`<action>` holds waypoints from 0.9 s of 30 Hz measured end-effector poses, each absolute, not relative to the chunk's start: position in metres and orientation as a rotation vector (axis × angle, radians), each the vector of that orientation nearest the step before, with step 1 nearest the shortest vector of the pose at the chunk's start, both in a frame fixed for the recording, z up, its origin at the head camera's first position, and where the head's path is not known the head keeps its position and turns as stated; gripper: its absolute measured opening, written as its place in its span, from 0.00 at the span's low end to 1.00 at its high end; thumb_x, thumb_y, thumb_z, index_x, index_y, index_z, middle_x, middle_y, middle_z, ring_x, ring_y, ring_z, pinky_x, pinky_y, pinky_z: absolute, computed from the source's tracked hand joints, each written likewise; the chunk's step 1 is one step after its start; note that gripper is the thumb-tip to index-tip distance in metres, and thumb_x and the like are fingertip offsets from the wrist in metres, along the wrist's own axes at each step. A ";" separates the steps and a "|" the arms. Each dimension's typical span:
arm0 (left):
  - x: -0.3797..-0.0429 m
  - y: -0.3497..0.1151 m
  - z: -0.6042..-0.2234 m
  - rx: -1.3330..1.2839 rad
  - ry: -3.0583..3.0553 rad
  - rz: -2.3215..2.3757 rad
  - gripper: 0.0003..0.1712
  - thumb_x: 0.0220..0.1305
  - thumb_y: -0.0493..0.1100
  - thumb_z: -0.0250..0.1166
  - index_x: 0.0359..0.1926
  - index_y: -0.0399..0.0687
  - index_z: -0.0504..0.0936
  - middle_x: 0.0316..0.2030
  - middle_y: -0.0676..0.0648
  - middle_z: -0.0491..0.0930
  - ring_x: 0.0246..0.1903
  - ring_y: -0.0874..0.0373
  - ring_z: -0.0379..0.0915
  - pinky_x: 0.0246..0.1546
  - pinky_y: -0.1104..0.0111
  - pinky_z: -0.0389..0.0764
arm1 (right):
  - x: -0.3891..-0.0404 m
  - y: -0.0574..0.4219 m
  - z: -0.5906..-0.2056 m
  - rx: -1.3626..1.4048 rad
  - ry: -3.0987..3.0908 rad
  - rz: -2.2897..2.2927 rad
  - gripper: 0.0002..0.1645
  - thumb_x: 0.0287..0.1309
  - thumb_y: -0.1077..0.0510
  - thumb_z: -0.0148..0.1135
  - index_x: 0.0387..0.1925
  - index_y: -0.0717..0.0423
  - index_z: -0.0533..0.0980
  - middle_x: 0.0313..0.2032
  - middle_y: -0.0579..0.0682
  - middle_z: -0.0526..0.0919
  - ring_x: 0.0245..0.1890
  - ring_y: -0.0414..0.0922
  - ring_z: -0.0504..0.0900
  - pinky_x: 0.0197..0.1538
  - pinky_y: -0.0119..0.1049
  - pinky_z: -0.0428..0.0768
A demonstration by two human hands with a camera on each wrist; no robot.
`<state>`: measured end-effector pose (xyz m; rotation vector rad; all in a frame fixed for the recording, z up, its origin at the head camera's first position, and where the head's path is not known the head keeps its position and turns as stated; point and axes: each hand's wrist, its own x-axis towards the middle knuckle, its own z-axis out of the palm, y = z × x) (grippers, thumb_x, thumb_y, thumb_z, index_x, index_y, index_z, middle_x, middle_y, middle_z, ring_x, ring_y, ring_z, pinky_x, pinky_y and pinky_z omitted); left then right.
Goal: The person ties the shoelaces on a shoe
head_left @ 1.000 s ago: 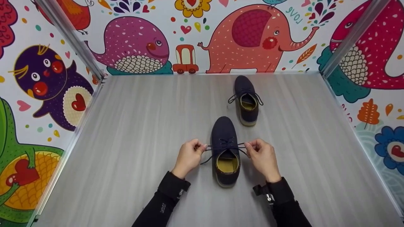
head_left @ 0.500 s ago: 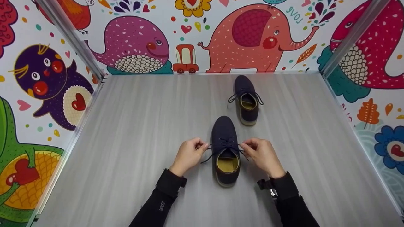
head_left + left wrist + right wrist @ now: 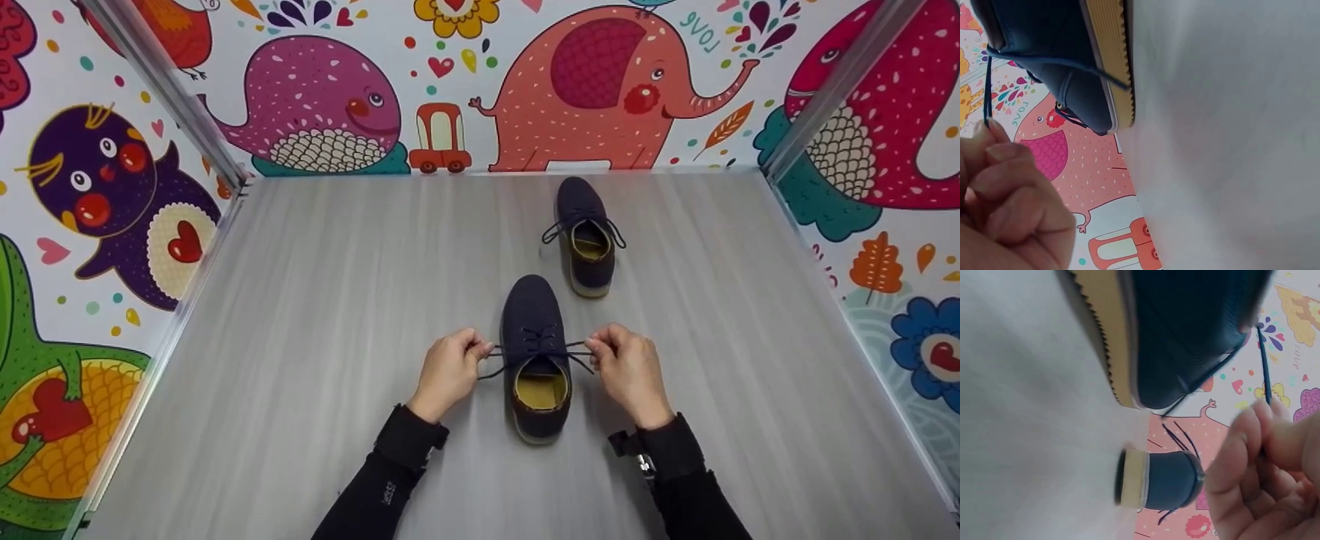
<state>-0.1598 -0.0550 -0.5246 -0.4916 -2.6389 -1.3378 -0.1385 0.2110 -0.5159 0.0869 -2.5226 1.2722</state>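
Observation:
A dark navy lace-up shoe (image 3: 531, 315) with a tan sole stands on the floor between my hands, its toe pointing away. On its left side my left hand (image 3: 448, 371) pinches a lace loop between thumb and fingertips. My right hand (image 3: 628, 371) pinches the opposite loop on the right side. Both loops stretch sideways from a knot at the shoe's throat. Loose lace ends hang at each side; in the left wrist view one lace end (image 3: 1086, 68) lies across the shoe's flank. The right wrist view shows the pinched lace (image 3: 1265, 365) running taut into the right fingers.
Farther off and slightly right stands the matching shoe (image 3: 592, 279), its laces in a bow. Grey wood-grain floor (image 3: 360, 300) lies under both shoes. Walls with cartoon animals (image 3: 322, 105) enclose the floor at the back and sides, with metal strips (image 3: 169, 90) at the corners.
My right hand moved in toward the shoe, then back outward, so its loop shows longer again. The left hand shifted only slightly. Both shoes have stayed in place.

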 end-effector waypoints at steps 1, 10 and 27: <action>-0.159 -0.055 -0.526 -0.482 -2.633 -1.337 0.12 0.67 0.37 0.65 0.25 0.45 0.77 0.23 0.51 0.79 0.20 0.63 0.66 0.23 0.67 0.69 | -0.139 0.211 -0.518 0.075 -2.513 1.256 0.09 0.57 0.67 0.70 0.24 0.58 0.79 0.18 0.46 0.80 0.18 0.40 0.78 0.21 0.29 0.72; -0.158 -0.053 -0.527 -0.430 -2.640 -1.388 0.11 0.67 0.40 0.65 0.27 0.46 0.79 0.23 0.54 0.79 0.20 0.64 0.67 0.23 0.68 0.70 | -0.141 0.217 -0.522 -0.060 -2.510 1.538 0.06 0.63 0.65 0.66 0.29 0.63 0.80 0.20 0.50 0.80 0.21 0.43 0.79 0.23 0.30 0.76; -0.165 -0.059 -0.526 -0.338 -2.638 -1.408 0.11 0.68 0.41 0.65 0.27 0.45 0.78 0.21 0.54 0.75 0.20 0.62 0.65 0.24 0.67 0.69 | -0.146 0.222 -0.520 0.026 -2.569 1.470 0.09 0.65 0.58 0.65 0.30 0.59 0.81 0.19 0.47 0.77 0.17 0.42 0.75 0.20 0.30 0.69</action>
